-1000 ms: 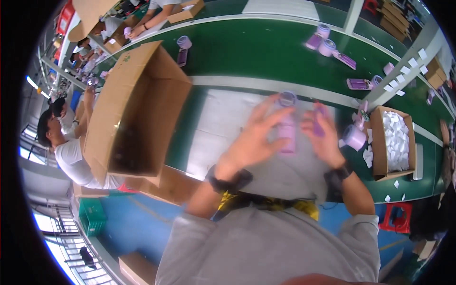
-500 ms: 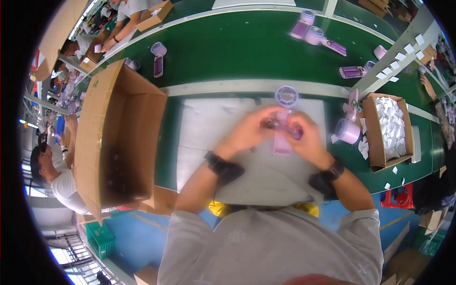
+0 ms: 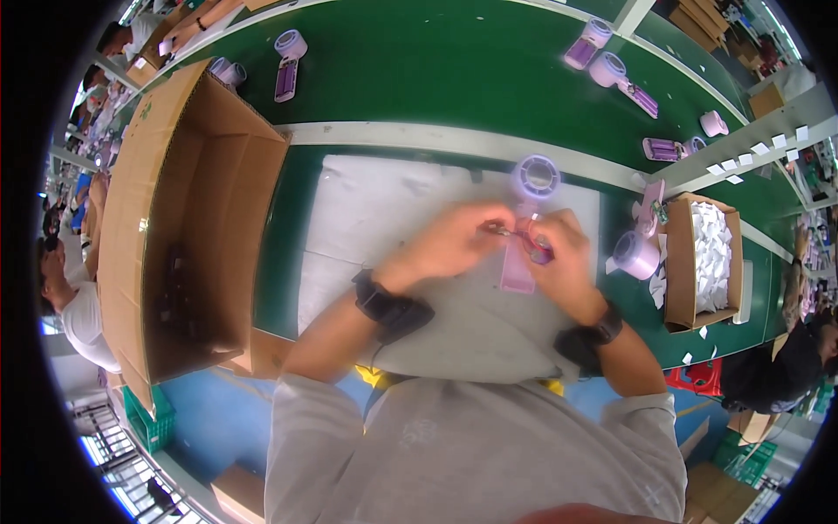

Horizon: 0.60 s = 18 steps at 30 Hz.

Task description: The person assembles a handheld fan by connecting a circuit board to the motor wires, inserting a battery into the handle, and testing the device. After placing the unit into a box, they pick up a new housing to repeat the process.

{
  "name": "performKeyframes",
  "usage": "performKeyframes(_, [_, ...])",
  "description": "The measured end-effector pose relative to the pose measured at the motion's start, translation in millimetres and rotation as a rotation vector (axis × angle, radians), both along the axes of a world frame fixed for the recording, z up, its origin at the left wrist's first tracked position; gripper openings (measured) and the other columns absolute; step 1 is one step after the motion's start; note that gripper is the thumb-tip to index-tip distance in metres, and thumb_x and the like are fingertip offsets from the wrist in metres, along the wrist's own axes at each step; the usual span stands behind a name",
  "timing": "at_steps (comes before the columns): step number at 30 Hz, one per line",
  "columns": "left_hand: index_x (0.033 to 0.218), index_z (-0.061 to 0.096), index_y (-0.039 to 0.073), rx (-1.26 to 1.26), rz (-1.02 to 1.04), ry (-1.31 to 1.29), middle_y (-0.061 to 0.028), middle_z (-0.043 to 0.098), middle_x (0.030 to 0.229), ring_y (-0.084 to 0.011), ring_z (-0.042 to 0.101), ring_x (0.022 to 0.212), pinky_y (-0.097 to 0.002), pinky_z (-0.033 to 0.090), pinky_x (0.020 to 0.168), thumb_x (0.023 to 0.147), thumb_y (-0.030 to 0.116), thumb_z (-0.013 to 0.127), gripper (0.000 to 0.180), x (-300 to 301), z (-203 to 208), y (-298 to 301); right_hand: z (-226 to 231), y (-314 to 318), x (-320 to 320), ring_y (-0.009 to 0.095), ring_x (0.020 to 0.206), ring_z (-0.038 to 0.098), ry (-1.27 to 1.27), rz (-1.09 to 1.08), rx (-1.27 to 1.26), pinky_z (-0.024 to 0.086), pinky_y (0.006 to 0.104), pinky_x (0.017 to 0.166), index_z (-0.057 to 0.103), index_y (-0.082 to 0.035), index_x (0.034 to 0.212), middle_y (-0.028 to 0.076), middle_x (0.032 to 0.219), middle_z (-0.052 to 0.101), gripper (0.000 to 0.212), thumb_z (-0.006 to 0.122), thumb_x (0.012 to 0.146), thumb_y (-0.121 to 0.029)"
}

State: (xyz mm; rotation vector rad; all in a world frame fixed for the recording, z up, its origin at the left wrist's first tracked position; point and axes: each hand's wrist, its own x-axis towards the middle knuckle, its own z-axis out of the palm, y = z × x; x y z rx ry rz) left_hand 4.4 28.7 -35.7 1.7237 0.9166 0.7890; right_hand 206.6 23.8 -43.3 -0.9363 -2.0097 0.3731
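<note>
A lilac handheld fan housing (image 3: 518,274), with its round ringed head (image 3: 537,177) pointing away from me, lies on the pale work mat (image 3: 349,205). Over its handle my left hand (image 3: 463,237) is closed in a pinch on a small metallic-looking piece, too blurred to name. My right hand (image 3: 561,253) is curled around a small purple part (image 3: 541,256) beside the handle. Thin red wires (image 3: 525,228) show between the two hands. To the right of the mat, another lilac fan body (image 3: 636,254) lies next to a pink handle shell with a small circuit board (image 3: 649,210).
A large open carton (image 3: 157,236) stands at my left with dark items inside. On the right, a cardboard box (image 3: 683,262) holds many white paper pieces (image 3: 712,253). Beyond the pale rail (image 3: 393,134), several purple fan units (image 3: 285,77) lie on the green conveyor. Other people work on both sides.
My view has shifted, so the carton sits further left in the picture. Both hands stay over the fan handle, and the red wires between them now show more plainly.
</note>
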Motion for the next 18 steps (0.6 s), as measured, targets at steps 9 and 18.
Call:
performKeyframes(9, [0.104, 0.056, 0.002, 0.034, -0.034, 0.01, -0.0073, 0.062, 0.094, -0.0178, 0.059, 0.084, -0.0314, 0.049, 0.079, 0.088, 0.0, 0.061, 0.017, 1.6, -2.0, 3.6, 3.1, 1.5, -0.6, 0.026, 0.076, 0.06, 0.022, 0.001, -0.02, 0.051, 0.0357, 0.06, 0.055, -0.007, 0.082, 0.004, 0.083, 0.066, 0.031, 0.077, 0.064, 0.005])
performKeyframes(18, [0.104, 0.056, 0.002, 0.038, 0.001, -0.063, -0.008, 0.063, 0.095, -0.019, 0.06, 0.084, -0.0323, 0.049, 0.078, 0.088, 0.001, 0.063, 0.018, 8.7, -8.9, 2.9, 6.7, 1.2, 3.1, 0.026, 0.074, 0.06, 0.004, 0.043, -0.041, 0.05, 0.0357, 0.06, 0.055, -0.006, 0.082, 0.005, 0.078, 0.064, 0.029, 0.076, 0.065, 0.006])
